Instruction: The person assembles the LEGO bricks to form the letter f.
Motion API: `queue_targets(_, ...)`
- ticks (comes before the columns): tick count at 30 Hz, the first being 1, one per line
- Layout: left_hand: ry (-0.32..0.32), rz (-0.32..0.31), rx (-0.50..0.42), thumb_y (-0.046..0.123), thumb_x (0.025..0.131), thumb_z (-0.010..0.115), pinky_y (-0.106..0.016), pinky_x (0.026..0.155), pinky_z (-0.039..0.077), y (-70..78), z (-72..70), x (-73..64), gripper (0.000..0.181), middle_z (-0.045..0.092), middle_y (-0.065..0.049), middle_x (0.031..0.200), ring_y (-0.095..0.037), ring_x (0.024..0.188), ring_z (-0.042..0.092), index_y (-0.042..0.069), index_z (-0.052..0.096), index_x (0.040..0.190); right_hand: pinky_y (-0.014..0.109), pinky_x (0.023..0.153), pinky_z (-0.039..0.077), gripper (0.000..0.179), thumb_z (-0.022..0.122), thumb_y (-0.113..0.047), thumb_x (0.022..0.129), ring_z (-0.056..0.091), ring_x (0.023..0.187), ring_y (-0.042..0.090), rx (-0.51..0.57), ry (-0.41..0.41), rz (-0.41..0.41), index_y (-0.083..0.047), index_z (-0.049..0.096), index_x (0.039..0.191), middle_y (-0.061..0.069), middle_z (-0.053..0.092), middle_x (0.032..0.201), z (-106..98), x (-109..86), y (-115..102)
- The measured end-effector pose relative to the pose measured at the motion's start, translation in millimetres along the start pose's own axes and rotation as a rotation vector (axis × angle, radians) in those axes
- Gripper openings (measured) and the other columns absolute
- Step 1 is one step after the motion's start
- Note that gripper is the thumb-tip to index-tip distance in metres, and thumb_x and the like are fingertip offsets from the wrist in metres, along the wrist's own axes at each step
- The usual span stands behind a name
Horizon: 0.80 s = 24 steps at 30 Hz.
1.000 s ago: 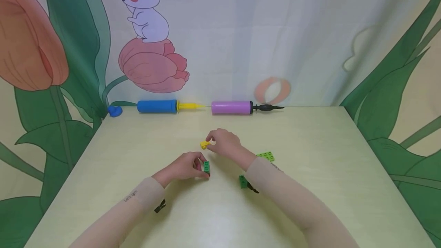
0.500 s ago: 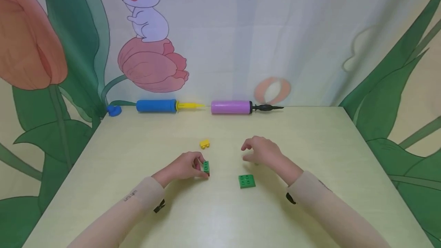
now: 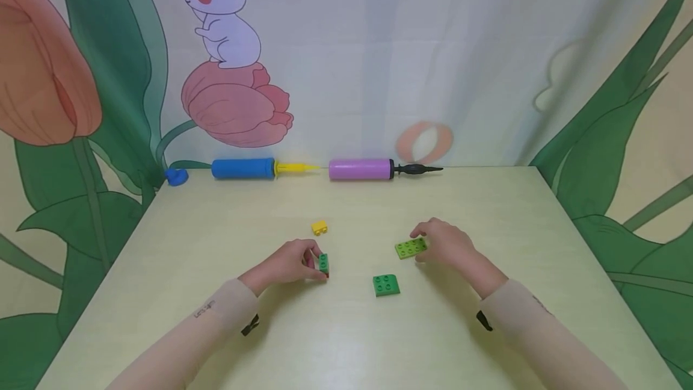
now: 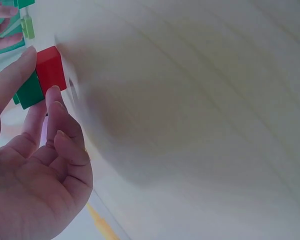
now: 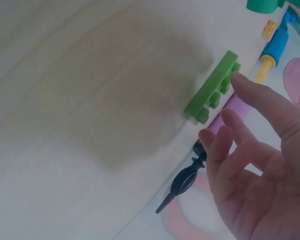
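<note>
My left hand (image 3: 291, 260) pinches a green building brick (image 3: 323, 262) between thumb and fingers, low over the table. In the left wrist view a red brick (image 4: 51, 69) is joined under the green one. My right hand (image 3: 448, 244) has its thumb and fingers spread at the right end of a flat lime-green studded brick (image 3: 409, 248). The right wrist view shows the fingertips close beside the lime-green brick's studs, with a gap between thumb and fingers. A green four-stud brick (image 3: 386, 285) lies on the table between the hands, nearer the front.
A small yellow brick (image 3: 319, 227) lies on the table beyond the left hand. Along the back edge rest a blue pump (image 3: 243, 168) with a yellow nozzle, a purple pump (image 3: 361, 169) with a black nozzle, and a blue piece (image 3: 176, 176). A printed curtain (image 3: 335, 65) hangs behind.
My right hand has let go of the yellow brick, leaving it on the table, and moved right to the lime-green brick. My left hand keeps its hold on the stacked bricks, almost still.
</note>
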State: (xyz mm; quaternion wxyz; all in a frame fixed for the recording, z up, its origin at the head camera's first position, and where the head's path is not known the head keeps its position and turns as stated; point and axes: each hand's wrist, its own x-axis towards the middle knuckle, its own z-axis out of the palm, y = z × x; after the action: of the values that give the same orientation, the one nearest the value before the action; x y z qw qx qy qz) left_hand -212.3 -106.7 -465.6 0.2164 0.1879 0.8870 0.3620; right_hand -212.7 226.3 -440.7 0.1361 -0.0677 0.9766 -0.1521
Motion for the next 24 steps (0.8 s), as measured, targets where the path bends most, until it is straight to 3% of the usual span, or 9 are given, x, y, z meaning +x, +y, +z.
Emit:
queue_targets(9,0.006,-0.009,0.01,0.02,0.077,0.082,-0.03,0.064,0.043,-0.4,1.5,-0.4,0.034,0.058,-0.003,0.076,-0.016,0.066,0.052,0.009,0.059,0.1,0.046,0.081,0.046,0.049,0.084,-0.019,0.075,0.057,0.1,0.027,0.032,-0.021,0.028,-0.016,0.065,0.12,0.009,0.063,0.112,5.7,3.4,8.6)
queue_targets(15,0.009,-0.021,0.008,0.021,0.078,0.082,-0.03,0.064,0.043,-1.9,2.6,0.2,0.035,0.058,-0.003,0.076,-0.016,0.067,0.052,0.01,0.059,0.103,0.042,0.075,0.047,0.043,0.083,-0.021,0.076,0.056,0.091,0.022,0.029,0.004,0.0,-0.018,0.068,0.116,0.006,0.061,0.105,11.8,4.6,10.9)
queue_targets(24,0.005,-0.014,0.017,0.022,0.078,0.082,-0.029,0.063,0.043,-1.7,1.9,-0.1,0.035,0.058,-0.003,0.076,-0.016,0.066,0.052,0.011,0.059,0.103,0.045,0.084,0.046,0.039,0.081,-0.022,0.079,0.057,0.099,0.022,0.048,0.043,-0.018,-0.015,0.068,0.115,0.004,0.063,0.114,11.6,7.9,5.2)
